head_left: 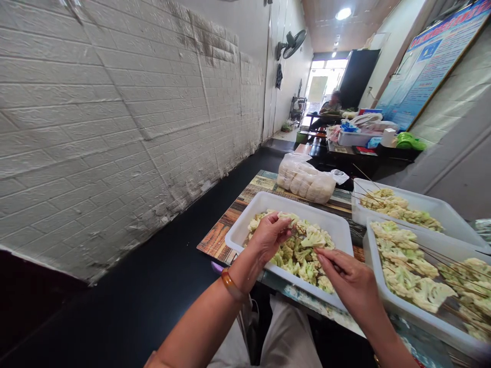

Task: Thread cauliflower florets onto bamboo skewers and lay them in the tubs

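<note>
My left hand [268, 236] hovers over a white tub [245, 227] of loose cauliflower florets [303, 253]; its fingers are pinched together on a floret at the tub's middle. My right hand [347, 278] is at the tub's near right side, fingers closed on a thin bamboo skewer [307, 236] whose tip points toward the left hand. An amber bangle [231, 285] sits on my left wrist.
Two more white tubs [399, 317] [452, 214] on the right hold skewered cauliflower. A plastic bag of pale round pieces [307, 181] lies behind the first tub. A white brick wall runs along the left; a dark floor aisle lies beside the table. A person sits far back.
</note>
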Demonstrator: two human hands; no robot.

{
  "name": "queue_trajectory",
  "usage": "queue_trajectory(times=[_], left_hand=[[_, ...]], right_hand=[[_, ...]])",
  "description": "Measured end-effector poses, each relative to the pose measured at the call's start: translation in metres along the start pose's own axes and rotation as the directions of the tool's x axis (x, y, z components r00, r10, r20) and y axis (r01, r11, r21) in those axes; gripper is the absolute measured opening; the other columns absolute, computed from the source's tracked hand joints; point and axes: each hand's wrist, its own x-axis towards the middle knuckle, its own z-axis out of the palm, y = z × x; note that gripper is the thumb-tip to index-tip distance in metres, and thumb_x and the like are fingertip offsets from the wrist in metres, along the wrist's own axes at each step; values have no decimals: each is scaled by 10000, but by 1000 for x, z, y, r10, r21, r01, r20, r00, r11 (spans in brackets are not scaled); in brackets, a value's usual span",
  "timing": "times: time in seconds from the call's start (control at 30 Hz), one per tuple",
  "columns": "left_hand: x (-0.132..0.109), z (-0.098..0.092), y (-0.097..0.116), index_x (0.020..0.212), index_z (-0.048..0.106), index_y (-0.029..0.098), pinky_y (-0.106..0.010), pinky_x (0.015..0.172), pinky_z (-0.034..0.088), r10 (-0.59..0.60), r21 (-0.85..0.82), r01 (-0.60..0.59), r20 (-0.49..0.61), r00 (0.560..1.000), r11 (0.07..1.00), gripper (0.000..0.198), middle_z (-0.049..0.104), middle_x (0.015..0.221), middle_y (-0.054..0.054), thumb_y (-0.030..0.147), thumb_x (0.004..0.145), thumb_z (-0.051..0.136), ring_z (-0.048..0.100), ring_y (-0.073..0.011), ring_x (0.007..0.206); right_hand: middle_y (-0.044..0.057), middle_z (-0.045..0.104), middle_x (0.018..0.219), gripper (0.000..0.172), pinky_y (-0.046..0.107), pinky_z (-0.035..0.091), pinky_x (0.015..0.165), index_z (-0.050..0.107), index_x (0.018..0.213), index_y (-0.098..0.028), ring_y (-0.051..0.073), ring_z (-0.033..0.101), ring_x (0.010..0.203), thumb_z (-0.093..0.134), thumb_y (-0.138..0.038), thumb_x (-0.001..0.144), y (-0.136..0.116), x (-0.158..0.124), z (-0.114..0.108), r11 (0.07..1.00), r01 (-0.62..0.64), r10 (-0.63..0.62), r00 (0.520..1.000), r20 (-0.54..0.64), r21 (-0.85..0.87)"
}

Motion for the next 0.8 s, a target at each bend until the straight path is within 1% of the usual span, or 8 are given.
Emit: queue_trajectory(times=[0.17,0.37,0.5,0.63,0.7,0.8], left_hand=[[0,0,-1,663,589,121,-162,512,366,10,15,-10,-10,1000,1000,320,595,633,1,268,518,833,515,-53,565],[-1,1,0,623,558,124,-163,472,306,63,64,-65,38,997,996,316,546,585,25,287,548,819,431,-29,497],[-3,1,0,616,556,129,-169,502,340,62,87,-66,47,997,994,325,549,590,25,295,539,824,447,-37,510],[-4,1,0,607,561,132,-181,516,352,64,100,-69,46,997,993,315,554,585,27,298,542,821,465,-43,513],[-4,1,-1,601,556,132,-180,515,351,54,99,-58,48,997,993,311,557,584,25,291,547,818,472,-43,513],[-3,-1,-1,620,553,132,-170,506,353,20,71,-23,46,999,997,300,571,602,21,268,555,812,485,-39,515]], right_hand=[[48,728,995,211,373,539,839,729,969,-237,224,677,917,557,-320,879,2,0,0,1000,4,-4,1000,21,-18],[52,736,962,229,364,548,800,737,933,-229,233,691,882,533,-321,888,-4,1,1,995,42,-43,999,-8,-90],[43,738,926,216,342,545,771,734,918,-232,227,694,858,529,-294,888,-8,1,1,988,79,-85,996,-35,-135],[37,737,900,195,320,535,748,714,912,-219,210,695,824,523,-251,893,-10,2,3,968,152,-168,984,-65,-200],[35,735,896,193,310,529,752,703,921,-210,197,693,818,512,-231,901,-11,2,5,956,186,-207,975,-74,-227],[34,733,896,185,305,525,762,693,926,-206,187,690,815,510,-223,907,-13,2,8,947,205,-232,969,-86,-248]])
